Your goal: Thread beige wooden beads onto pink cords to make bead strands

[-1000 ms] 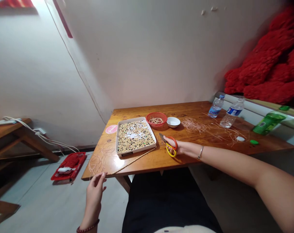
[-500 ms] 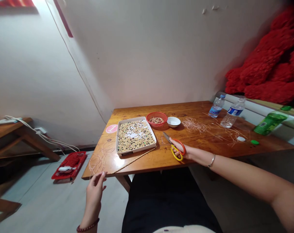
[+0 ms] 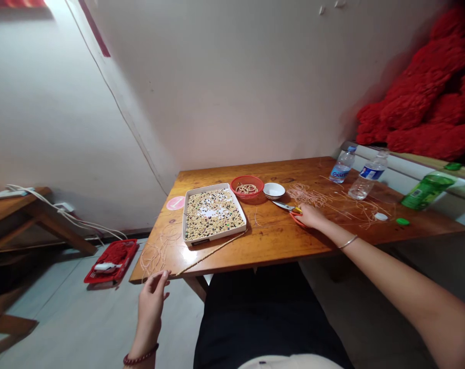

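My left hand (image 3: pixel 153 297) is closed in a pinch at the table's front left corner, on the cord end of a string of beads (image 3: pixel 212 252). The beaded part runs up and right along the front of a white tray (image 3: pixel 214 239) full of small gold, black and white beads. Loose thin cord (image 3: pixel 154 258) lies in loops beside that hand. My right hand (image 3: pixel 309 216) grips scissors (image 3: pixel 284 206) with orange and yellow handles, low over the table right of the tray. Their blades point left, just below a small white bowl (image 3: pixel 274 191).
A red basket (image 3: pixel 247 187) with beaded strings stands behind the tray. More cord (image 3: pixel 307 195) lies beyond the scissors. Two clear bottles (image 3: pixel 342 165), a green bottle (image 3: pixel 428 191) and loose caps (image 3: pixel 402 221) are on the right. A red tray (image 3: pixel 111 261) rests on the floor.
My right hand has moved right and away from me with the scissors, lowering them toward the table beside the cord. My left hand stays nearly still in its pinch.
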A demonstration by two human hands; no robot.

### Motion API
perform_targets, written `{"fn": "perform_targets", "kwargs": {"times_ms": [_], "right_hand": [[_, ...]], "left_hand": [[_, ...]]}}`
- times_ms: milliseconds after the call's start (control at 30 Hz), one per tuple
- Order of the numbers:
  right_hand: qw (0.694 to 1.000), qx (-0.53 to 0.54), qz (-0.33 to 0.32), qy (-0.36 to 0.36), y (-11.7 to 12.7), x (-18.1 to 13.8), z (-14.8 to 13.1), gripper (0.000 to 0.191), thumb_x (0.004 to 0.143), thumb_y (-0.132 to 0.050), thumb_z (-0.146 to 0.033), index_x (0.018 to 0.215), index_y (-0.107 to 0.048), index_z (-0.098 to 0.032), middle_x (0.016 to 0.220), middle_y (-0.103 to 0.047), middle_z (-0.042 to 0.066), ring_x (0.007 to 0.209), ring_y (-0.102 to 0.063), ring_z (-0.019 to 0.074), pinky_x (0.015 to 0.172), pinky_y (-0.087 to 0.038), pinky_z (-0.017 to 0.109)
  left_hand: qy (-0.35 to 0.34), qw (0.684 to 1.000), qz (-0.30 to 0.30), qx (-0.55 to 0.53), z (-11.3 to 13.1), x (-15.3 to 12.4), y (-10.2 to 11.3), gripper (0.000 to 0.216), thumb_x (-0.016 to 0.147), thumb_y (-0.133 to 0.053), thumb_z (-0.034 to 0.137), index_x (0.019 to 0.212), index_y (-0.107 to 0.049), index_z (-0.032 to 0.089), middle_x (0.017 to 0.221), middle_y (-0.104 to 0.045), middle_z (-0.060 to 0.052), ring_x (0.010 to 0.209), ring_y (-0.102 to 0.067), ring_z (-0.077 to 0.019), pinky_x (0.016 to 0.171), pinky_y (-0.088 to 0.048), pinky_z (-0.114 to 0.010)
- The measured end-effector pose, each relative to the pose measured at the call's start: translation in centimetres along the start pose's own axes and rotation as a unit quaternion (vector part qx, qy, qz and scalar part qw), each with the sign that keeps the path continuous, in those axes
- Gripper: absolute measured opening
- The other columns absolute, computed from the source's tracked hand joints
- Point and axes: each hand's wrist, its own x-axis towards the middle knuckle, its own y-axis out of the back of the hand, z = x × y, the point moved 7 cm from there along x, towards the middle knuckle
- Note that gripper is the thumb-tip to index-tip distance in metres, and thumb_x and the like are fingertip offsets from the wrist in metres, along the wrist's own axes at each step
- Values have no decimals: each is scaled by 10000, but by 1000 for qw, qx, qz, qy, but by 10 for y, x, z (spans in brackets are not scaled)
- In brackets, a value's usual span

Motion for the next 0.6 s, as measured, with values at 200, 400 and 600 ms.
{"fn": "perform_targets", "kwargs": {"times_ms": [200,400,600], "right_hand": [[999,-13,36,30,2,-1,-5,259,790,-571,-264,996,-648,-126,1113,-599,220,1076,-532,345,860,-403,402],[960,55,64,265,22,3,-109,263,835,-560,-279,1056,-669,-188,1089,-607,124,1063,-494,260,957,-346,374],[904,-46,31,424,-1,7,-195,124,788,-640,-237,858,-719,-172,1014,-625,136,1022,-491,271,881,-354,359]], "left_hand": [[9,1000,-9,7,-4,2,-3,595,520,-699,628,902,-659,173,1046,-643,-116,898,-584,-245,571,-456,-250],[7,1000,-19,11,-3,3,-9,591,527,-705,617,911,-647,171,999,-653,-113,895,-577,-241,564,-446,-239],[-7,1000,-9,14,-1,-4,-6,565,558,-698,611,893,-648,159,963,-652,-118,848,-584,-233,540,-449,-233]]}}
